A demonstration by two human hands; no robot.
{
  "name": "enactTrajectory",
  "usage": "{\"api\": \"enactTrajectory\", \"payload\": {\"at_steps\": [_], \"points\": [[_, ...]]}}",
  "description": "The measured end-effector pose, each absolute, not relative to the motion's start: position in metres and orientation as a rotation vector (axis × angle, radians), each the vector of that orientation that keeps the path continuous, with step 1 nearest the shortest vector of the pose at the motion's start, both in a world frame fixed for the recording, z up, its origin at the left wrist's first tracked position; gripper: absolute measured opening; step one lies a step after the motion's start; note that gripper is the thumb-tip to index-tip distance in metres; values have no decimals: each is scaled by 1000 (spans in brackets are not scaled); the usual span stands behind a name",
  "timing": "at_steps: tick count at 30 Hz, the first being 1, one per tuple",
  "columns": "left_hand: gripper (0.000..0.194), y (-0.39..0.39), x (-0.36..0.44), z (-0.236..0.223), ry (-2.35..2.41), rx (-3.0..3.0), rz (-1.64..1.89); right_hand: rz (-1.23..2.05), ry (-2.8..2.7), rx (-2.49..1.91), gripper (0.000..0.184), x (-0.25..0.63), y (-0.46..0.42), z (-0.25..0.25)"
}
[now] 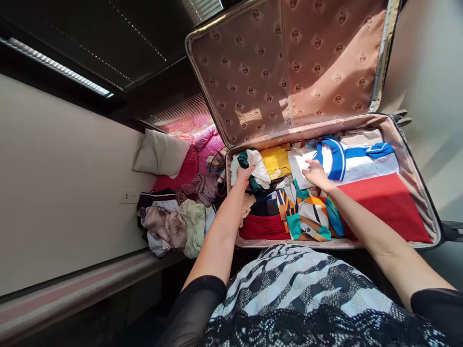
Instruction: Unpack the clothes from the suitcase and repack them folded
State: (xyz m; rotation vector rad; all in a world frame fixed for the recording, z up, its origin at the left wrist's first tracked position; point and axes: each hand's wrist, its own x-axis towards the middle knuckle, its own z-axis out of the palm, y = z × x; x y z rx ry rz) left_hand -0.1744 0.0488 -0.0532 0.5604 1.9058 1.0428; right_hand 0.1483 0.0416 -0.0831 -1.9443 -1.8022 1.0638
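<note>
An open suitcase [421, 193] full of clothes lies in front of me. At its left end my left hand [245, 175] is closed on a bunched white and dark green garment [259, 169]. My right hand [315, 174] rests over a folded white garment [297, 169] near the middle, thumb and forefinger a little apart. Between the hands sits a folded yellow garment [275, 161]. Just right of my right hand is a white and blue garment [356, 161]. Closer to me lie a multicoloured patterned garment [306, 214] and a large folded red cloth [387, 205].
The suitcase lid [289, 72], lined in patterned pink, stands raised at the back. To the left, a heap of clothes [170, 226] lies by a white wall [65, 183] with a socket [129, 197]. A cream pillow [161, 154] and pink bedding [210, 142] are behind it.
</note>
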Motion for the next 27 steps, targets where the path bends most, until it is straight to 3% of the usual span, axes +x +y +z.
{"api": "enactTrajectory", "payload": {"at_steps": [5,10,15,22,27], "points": [[65,17,-222,-23,1518,456,1244,1258,-1679,-1901,60,142,20,-77],[46,-18,-243,15,1421,314,1309,1312,-1742,-1396,79,99,8,-53],[29,-67,-210,65,1165,92,1356,1262,-1952,-853,100,21,-7,-7],[30,-136,-215,149,872,-113,1598,1340,-1880,-547,91,-50,-42,53],[32,-202,-271,171,931,-284,1754,1458,-2037,-479,91,-124,-81,65]]}}
